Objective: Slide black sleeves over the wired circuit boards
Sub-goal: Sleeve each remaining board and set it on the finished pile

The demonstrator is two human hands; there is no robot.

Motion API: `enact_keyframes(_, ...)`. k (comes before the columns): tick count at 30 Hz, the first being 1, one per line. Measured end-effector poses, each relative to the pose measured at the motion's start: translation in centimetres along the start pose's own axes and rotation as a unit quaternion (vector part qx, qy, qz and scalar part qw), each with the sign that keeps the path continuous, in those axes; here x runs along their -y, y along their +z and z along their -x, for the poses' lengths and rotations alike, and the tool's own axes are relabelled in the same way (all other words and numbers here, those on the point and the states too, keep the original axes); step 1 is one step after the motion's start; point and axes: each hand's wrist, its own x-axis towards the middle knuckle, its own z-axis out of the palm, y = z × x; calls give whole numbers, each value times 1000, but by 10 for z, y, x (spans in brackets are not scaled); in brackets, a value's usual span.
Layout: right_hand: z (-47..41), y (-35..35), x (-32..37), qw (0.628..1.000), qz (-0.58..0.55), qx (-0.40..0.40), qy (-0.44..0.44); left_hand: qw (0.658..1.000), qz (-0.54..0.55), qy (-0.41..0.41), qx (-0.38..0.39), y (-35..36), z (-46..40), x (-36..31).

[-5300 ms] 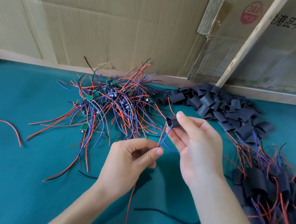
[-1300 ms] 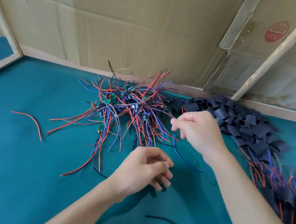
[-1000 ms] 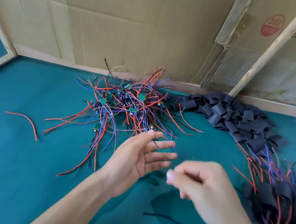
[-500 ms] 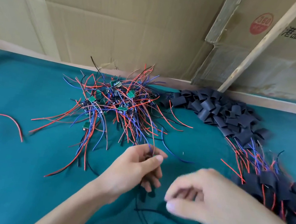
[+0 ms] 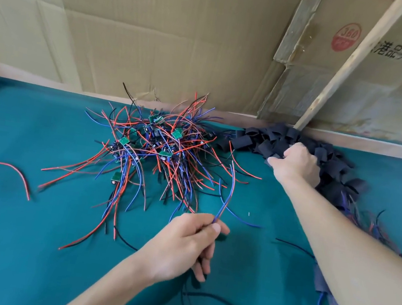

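black sleeves (image 5: 271, 147) under right hand (image 5: 297, 164) fingers.

**Printed marks on the cardboard box**

A red round stamp (image 5: 346, 37) is printed on the cardboard box (image 5: 400, 85) at the upper right; "360" can be read in it, with a smaller line beneath that is too blurred to be made out. Just right of the stamp, black Chinese characters (image 5: 392, 52) reading "港品质" are printed, partly hidden by a leaning wooden slat (image 5: 342, 69).

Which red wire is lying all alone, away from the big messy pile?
The curved red wire at the far left of the green table. Nothing touches it, while the other red wires are tangled in the pile of wired boards.
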Motion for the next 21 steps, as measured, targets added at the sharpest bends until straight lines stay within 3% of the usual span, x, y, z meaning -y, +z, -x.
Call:
enact_keyframes(5, 1, -8, 4, 997, -74, -3, 3, 1000, 15, -1, -6, 0, -1, -1)
enact_keyframes(8, 30, -33, 7, 978, -202, 45, -15, 999, 29, 8, -38, 2, -2, -1)
enact_keyframes(11, 99, -51, 6, 924, -339, 165, -67, 995, 28, 31, -90, 3, -3, 0)
enact_keyframes(15, 179, -43, -4, 863, -429, 254, -76, 990, -35, 73, -112, 1, -2, 4)
enact_keyframes(19, 198, -38, -16, 797, -519, 305, -51, 986, -77, 99, -105, 1, 1, 5)
enact_keyframes(21, 198, -39, -23, 782, -532, 317, -70, 986, -77, 100, -111, -2, -2, 7)
